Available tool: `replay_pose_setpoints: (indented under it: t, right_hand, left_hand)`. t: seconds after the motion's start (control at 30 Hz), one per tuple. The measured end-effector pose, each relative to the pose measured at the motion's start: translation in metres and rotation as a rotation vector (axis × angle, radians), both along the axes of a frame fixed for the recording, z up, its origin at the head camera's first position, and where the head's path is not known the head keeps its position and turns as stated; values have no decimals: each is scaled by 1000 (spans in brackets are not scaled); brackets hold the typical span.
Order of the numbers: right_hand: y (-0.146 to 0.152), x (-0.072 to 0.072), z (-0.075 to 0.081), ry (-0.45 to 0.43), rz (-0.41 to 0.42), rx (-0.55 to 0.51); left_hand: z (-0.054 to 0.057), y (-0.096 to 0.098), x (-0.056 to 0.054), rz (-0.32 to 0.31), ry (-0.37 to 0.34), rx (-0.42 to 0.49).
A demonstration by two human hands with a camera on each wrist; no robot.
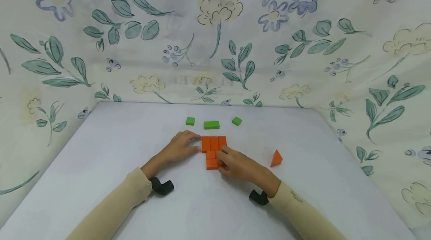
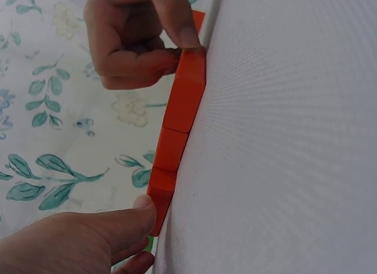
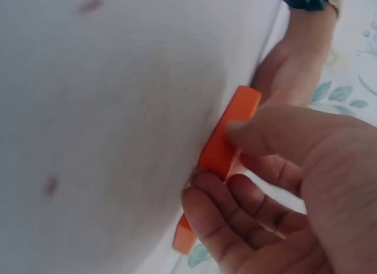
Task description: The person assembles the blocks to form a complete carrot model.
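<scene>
Flat orange blocks point(image 1: 210, 144) lie fitted together on the white table, three upright ones in an upper row and smaller ones below. My right hand point(image 1: 239, 163) covers the lower right of this group, its thumb and curled fingers pinching an orange block point(image 3: 221, 144). In the right wrist view the thumb lies on its face, with fingertips at its end. At the group's left edge my left hand point(image 1: 178, 146) rests with thumb and index finger extended against the blocks. The left wrist view shows that thumb point(image 2: 143, 202) touching the end of the orange row point(image 2: 162, 188).
Beyond the group lie a small green block point(image 1: 190, 121), a longer green block point(image 1: 211, 125) and a turned green block point(image 1: 237, 121). An orange triangular block point(image 1: 277, 158) lies to the right. Flowered cloth point(image 1: 215, 45) surrounds the table point(image 1: 134, 128) at the back and sides.
</scene>
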State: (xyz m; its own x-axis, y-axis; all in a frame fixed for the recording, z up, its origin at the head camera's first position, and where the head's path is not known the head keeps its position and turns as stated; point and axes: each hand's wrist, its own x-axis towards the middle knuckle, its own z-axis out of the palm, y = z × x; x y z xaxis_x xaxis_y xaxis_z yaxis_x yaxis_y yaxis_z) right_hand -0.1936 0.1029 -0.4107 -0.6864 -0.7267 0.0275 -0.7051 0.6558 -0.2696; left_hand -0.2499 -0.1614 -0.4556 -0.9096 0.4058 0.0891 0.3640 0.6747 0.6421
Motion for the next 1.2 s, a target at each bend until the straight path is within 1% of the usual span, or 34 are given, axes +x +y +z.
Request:
replay_pose_setpoints:
  t: [0.1, 0.17, 0.27, 0.33, 0.37, 0.43, 0.5, 0.57, 0.63, 0.7, 0.8, 0.93, 0.97, 1.1, 1.2]
  right_hand:
    - [7, 1, 8, -13, -19, -19]
    - [19, 1, 18, 0, -38, -53]
    - [46, -3, 36, 54, -62, -110]
    - [69, -7, 45, 93, -61, -145]
    - [81, -10, 49, 104, -65, -153]
    - [106, -16, 50, 98, -83, -159]
    - [130, -20, 47, 60, -93, -141]
    - [152, -23, 41, -13, -112, -106]
    - [169, -23, 34, -74, -111, -79]
    - [181, -20, 27, -105, -96, -83]
    - [190, -16, 20, -101, -86, -119]
    - [193, -16, 16, -114, -121, -134]
    - [194, -17, 15, -112, -118, -135]
    - [194, -18, 8, -87, -111, -143]
    - [194, -19, 4, -97, -123, -151]
  left_hand:
    - [0, -1, 2, 3, 8, -3]
    - [1, 0, 2, -5, 16, 3]
    - [5, 0, 0, -19, 27, 10]
    - [8, 0, -1, -20, 32, 8]
    - [9, -1, -2, -18, 31, 6]
    - [9, -2, -3, -10, 24, 2]
    - [7, -3, -3, -8, 26, 1]
    - [4, -4, -3, -8, 15, 4]
    - [1, -3, -1, -8, 0, 8]
    - [0, -2, 1, -6, -12, 10]
    - [1, -1, 4, 1, -12, 10]
    - [2, -2, 4, 8, 1, 6]
    - [2, -2, 4, 12, -3, 9]
    - [1, -3, 5, 2, 5, 19]
    - [0, -2, 5, -10, 13, 12]
